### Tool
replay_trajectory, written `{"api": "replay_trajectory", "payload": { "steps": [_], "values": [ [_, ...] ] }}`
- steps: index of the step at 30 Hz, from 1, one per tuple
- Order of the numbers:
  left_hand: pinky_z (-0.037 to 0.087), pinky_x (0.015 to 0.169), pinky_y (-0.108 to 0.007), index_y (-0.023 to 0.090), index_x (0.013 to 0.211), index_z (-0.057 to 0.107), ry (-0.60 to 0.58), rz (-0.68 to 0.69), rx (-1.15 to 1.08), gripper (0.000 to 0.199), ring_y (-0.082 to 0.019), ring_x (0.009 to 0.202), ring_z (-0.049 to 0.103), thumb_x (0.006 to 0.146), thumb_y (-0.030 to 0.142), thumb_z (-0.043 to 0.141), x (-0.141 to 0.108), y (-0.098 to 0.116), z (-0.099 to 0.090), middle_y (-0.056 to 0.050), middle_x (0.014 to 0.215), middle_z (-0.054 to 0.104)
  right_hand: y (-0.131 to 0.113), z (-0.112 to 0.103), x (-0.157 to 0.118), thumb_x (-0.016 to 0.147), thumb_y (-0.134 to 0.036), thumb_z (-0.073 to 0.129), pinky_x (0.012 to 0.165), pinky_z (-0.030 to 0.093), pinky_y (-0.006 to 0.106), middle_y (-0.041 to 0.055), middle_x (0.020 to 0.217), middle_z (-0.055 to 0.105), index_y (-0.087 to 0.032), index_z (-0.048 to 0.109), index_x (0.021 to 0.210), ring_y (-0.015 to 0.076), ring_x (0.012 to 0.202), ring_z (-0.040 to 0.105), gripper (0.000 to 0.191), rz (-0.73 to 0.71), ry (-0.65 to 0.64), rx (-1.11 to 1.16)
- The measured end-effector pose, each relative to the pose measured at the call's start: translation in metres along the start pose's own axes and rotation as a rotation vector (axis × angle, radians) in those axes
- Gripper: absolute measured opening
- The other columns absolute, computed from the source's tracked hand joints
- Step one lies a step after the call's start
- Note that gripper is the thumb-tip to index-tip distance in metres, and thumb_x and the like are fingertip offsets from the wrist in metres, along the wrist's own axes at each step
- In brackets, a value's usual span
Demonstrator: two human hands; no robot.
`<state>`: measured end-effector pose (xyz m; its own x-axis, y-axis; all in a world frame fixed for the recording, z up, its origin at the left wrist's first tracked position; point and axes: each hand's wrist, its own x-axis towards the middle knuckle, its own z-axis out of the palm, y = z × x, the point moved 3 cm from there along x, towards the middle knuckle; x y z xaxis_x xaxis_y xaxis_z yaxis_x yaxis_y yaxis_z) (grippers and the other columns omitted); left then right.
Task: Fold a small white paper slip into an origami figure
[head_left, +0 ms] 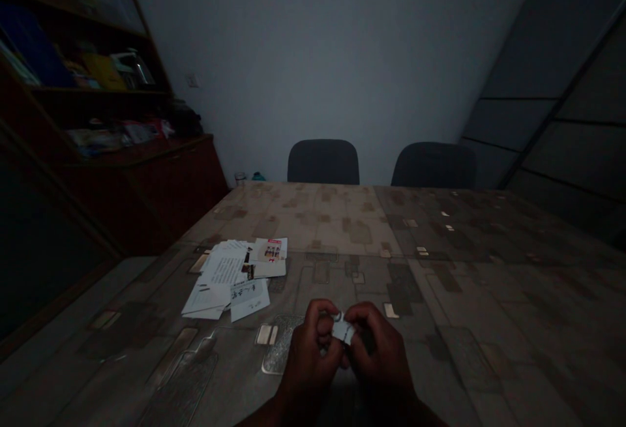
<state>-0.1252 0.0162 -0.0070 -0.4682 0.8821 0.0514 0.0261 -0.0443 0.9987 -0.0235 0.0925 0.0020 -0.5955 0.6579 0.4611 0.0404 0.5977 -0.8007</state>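
Both hands are close together over the near part of the table. My left hand [315,349] pinches the left side of a small, crumpled white piece of paper [343,331]. The right side of the same paper is between the fingers of my right hand [376,345]. Dark marks show on the paper, too small to read. To the left of my hands, a loose pile of white printed sheets and cards [222,277] lies on the tabletop, one card with a red patch.
The table [337,218] has a patterned cover. Two dark chairs [323,161] stand at its far side. A wooden cabinet [180,173] with filled shelves is at the left. A glass [239,178] and a teal object [257,176] show near the far left corner.
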Motion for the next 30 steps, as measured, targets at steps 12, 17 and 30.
{"api": "replay_trajectory", "payload": {
  "steps": [12,17,30],
  "values": [
    [0.049,0.053,-0.024,0.019,0.103,0.045,0.014,0.002,-0.040,0.025,-0.015,0.057,0.063,0.079,0.014,0.051,-0.003,0.005,0.000,0.001,0.071,0.064,-0.002,0.001,-0.002,0.070,-0.007,0.047,0.064,0.045,0.023,0.0006,0.083,0.060,-0.021,0.054,0.092,0.0156,0.074,0.059,0.027,-0.003,0.032,0.008],
    [0.047,0.050,-0.022,0.019,0.100,0.046,-0.008,-0.031,-0.082,0.026,-0.014,0.053,0.061,0.076,0.011,0.052,-0.001,0.003,0.000,0.002,0.068,0.065,0.003,0.006,-0.006,0.072,-0.014,0.049,0.056,0.042,0.023,-0.0029,0.067,0.059,-0.020,0.054,0.085,0.0146,0.061,0.056,0.015,0.228,0.034,0.139],
    [0.047,0.050,-0.020,0.019,0.098,0.047,-0.020,-0.031,-0.122,0.026,-0.012,0.052,0.062,0.074,0.010,0.052,0.000,-0.003,0.001,0.005,0.068,0.060,0.001,0.005,-0.006,0.071,-0.019,0.050,0.050,0.041,0.022,-0.0043,0.063,0.054,-0.021,0.054,0.081,0.0132,0.054,0.053,0.011,0.276,0.071,0.195]
  ]
}}
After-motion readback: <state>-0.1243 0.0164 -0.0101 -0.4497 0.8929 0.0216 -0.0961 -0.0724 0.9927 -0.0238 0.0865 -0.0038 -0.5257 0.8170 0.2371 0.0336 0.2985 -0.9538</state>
